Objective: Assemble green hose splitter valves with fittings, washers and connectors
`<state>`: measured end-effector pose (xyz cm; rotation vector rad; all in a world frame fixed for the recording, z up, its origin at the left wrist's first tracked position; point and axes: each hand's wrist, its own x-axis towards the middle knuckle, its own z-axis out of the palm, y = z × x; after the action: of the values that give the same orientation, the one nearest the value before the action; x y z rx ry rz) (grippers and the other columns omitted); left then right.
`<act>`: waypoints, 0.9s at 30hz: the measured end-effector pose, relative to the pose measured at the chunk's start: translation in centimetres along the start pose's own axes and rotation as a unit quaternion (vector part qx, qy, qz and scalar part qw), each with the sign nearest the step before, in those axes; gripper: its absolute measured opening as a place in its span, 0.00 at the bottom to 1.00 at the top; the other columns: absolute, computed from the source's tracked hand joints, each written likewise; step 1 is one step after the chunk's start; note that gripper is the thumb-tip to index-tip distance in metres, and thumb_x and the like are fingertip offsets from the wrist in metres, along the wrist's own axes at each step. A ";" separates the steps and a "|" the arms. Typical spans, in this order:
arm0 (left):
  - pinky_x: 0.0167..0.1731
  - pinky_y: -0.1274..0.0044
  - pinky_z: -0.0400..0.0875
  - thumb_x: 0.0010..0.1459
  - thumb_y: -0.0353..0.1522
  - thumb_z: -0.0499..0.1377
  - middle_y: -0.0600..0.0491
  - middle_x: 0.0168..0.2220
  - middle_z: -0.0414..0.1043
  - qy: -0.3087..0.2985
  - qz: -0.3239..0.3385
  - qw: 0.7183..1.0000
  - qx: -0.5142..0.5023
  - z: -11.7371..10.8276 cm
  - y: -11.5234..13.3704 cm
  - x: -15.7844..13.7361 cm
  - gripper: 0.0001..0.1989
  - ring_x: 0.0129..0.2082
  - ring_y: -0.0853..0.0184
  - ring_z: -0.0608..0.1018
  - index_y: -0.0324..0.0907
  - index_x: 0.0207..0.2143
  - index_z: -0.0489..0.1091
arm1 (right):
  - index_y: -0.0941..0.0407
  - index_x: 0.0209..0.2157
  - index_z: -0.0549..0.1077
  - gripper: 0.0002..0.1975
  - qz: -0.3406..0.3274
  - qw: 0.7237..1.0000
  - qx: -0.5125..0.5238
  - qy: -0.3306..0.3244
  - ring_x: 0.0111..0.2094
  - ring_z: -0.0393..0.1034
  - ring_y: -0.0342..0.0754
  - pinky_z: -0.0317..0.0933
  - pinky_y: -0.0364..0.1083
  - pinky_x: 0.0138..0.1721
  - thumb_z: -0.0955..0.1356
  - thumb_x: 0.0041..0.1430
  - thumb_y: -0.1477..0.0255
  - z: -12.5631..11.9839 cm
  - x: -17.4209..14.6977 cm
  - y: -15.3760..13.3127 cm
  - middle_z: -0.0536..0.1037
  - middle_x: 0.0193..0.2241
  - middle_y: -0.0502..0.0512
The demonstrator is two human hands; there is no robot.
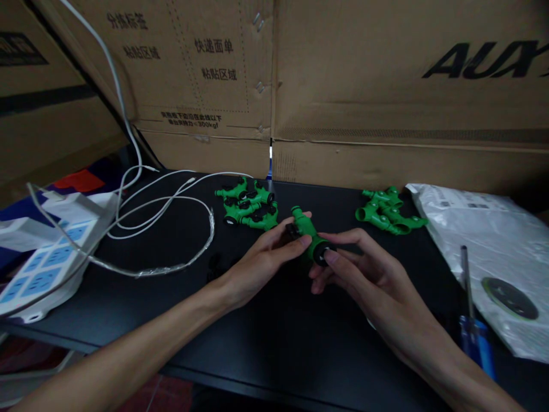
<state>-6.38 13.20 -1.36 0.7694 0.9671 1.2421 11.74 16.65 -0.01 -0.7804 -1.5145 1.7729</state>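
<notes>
Above the middle of the table, my left hand (277,249) grips a green plastic hose connector (306,227) between thumb and fingers. The connector is tilted, with a narrow ribbed end at the top and a black ring (321,252) at its wide lower end. My right hand (360,272) is closed at that wide end, the thumb pressing by a pale spot inside the ring. Behind my left hand lie several green connectors with black fittings (249,206). Further right is a group of green connectors (388,210) with no black rings visible.
A screwdriver with a blue handle (476,337) lies beside a white plastic bag (467,229) on the right. White cables (171,197) loop across the left of the black table toward a power strip (55,257). Cardboard boxes (343,103) stand along the back.
</notes>
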 end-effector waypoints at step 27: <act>0.68 0.62 0.51 0.63 0.38 0.64 0.44 0.60 0.72 -0.001 0.031 0.994 0.108 0.3 0.7 -0.5 0.26 0.66 0.55 0.67 0.40 0.62 0.68 | 0.53 0.41 0.71 0.08 0.010 1.000 -0.022 -0.015 0.29 0.79 0.41 0.74 0.38 0.33 0.71 0.66 0.64 -0.7 0.0 0.5 0.83 0.29 0.51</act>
<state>-6.43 12.88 -0.54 0.9768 1.0948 1.2014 12.29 17.00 -0.66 -0.7978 -1.5754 1.7783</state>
